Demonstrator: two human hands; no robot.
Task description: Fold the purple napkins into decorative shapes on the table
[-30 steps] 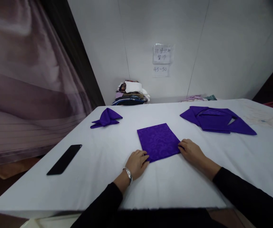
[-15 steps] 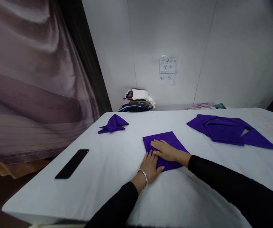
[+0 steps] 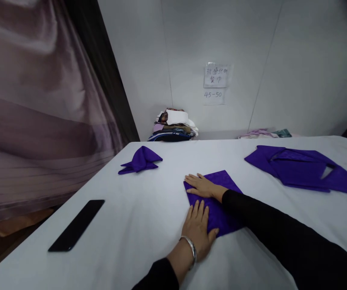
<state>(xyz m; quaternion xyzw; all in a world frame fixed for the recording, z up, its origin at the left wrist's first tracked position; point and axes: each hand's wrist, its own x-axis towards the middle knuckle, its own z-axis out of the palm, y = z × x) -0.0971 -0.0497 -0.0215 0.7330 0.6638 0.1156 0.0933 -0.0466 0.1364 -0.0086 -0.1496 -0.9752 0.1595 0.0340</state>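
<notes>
A purple cloth napkin (image 3: 222, 219), folded into a flat square, lies in front of me on the white-covered table (image 3: 125, 233). My right hand (image 3: 202, 186) rests palm down on its far left part, fingers stretched toward the left corner. My left hand (image 3: 199, 229), with a silver bangle (image 3: 191, 247) at the wrist, lies flat along the near left edge, fingers spread and fingertips on the cloth. My right forearm hides part of the napkin's right side.
A folded purple napkin (image 3: 142, 160) stands at the far left. More purple cloth (image 3: 300, 169) lies folded at the right. A black phone-like slab (image 3: 78, 225) is near the left edge. Behind the table are piled clothes (image 3: 173, 125) and wall notes (image 3: 215, 76).
My right hand has slid left across the napkin to its far left corner. My left hand stays on the near left edge. The view has shifted closer to the table.
</notes>
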